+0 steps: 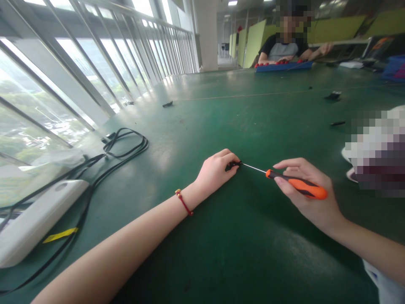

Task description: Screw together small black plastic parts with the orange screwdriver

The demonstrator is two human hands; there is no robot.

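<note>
My left hand (pixel 217 169) rests on the green table (pixel 240 245) with its fingers pinched on a small black part (pixel 233 165). My right hand (pixel 305 190) grips an orange-handled screwdriver (pixel 297 184). The thin metal shaft of the screwdriver points left, and its tip meets the black part. A red bead bracelet (pixel 184 202) circles my left wrist.
A white power strip (pixel 34 219) with black cables (pixel 120 145) lies at the left by the windows. Small black parts (pixel 333 96) are scattered farther back. Another person (pixel 286 46) sits at the far end with a blue tray (pixel 283 66).
</note>
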